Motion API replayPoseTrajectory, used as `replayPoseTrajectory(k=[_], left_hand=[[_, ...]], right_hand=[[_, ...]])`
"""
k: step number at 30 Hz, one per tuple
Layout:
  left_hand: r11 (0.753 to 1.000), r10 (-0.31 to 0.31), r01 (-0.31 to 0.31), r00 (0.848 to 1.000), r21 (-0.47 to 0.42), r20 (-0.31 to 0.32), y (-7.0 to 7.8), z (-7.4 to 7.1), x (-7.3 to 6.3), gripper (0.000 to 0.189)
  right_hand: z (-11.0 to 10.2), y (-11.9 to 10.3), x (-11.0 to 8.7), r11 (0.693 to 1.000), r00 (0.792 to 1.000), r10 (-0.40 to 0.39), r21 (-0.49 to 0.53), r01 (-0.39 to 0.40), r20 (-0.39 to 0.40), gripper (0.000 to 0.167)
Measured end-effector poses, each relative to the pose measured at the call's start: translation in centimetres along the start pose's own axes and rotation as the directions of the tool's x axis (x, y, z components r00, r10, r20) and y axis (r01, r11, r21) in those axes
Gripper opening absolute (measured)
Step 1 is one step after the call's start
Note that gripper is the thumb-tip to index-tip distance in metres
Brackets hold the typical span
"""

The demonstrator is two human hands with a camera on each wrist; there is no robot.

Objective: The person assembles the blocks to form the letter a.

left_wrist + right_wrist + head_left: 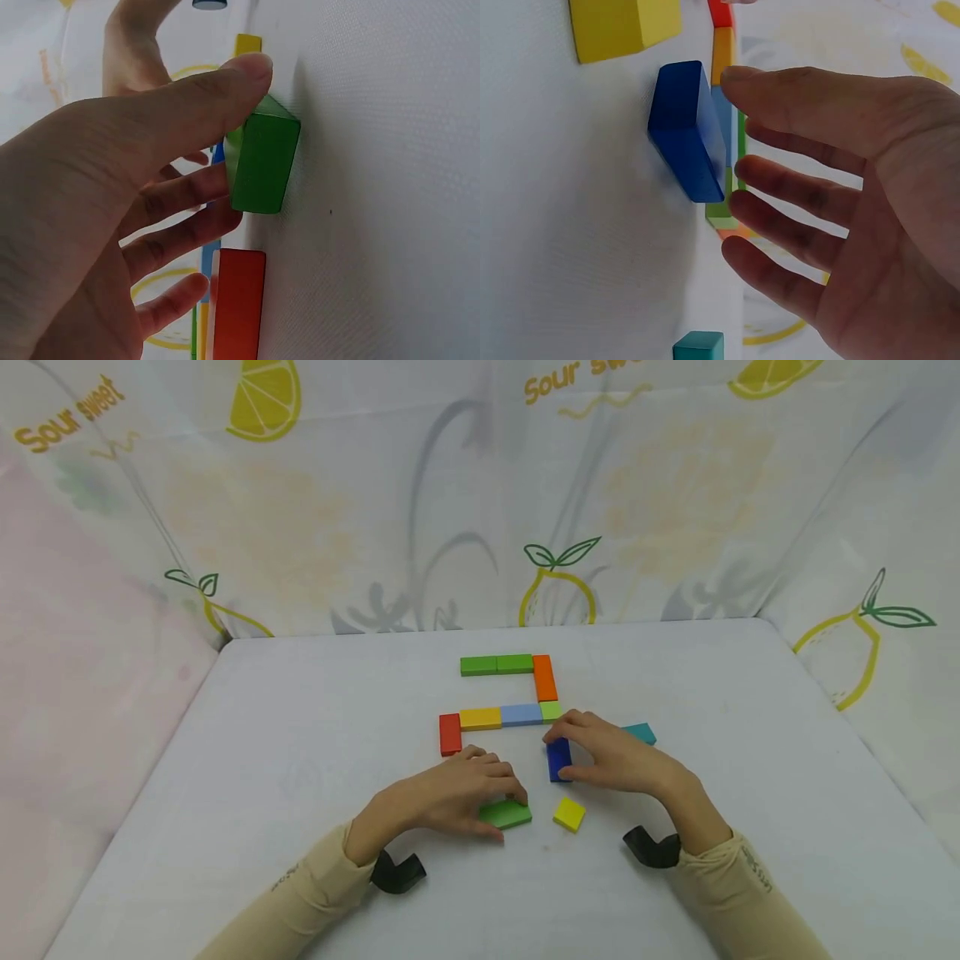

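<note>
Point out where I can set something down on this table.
Wide bare stretches of table lie left of the red block and right of the teal block. A smaller patch lies between the green pair and amber block, bordered right by the orange block. Crowded: between the left hand and right hand, around the green block, yellow square and dark blue block.

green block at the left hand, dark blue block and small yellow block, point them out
Green block [266, 163]: left wrist view, face turned to the camera.
Dark blue block [558, 761]: head view, top face.
Small yellow block [570, 813]: head view, top face.
</note>
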State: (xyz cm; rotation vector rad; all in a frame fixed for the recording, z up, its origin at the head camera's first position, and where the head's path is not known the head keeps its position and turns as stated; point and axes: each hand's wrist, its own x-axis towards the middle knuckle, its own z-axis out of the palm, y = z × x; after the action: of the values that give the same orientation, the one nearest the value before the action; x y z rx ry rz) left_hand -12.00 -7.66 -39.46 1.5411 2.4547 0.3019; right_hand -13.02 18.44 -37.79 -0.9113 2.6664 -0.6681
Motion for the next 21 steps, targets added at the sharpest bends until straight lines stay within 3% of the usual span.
replayPoseTrajectory(k=[8, 21], left_hand=[[1.0, -0.01, 0.01, 1.0, -0.018, 0.008, -0.14, 0.08, 0.13, 0.044], [1.0, -0.012, 0.011, 0.999, -0.014, -0.052, -0.63, 0.22, 0.12, 0.045]], right_hand=[[0.13, 0.1, 0.06, 0.999, 0.999, 0.021, -0.026, -0.02, 0.032, 0.043], [0.12, 0.33, 0.01, 1.0, 0.999, -0.003, -0.023, 0.004, 0.043, 0.042]])
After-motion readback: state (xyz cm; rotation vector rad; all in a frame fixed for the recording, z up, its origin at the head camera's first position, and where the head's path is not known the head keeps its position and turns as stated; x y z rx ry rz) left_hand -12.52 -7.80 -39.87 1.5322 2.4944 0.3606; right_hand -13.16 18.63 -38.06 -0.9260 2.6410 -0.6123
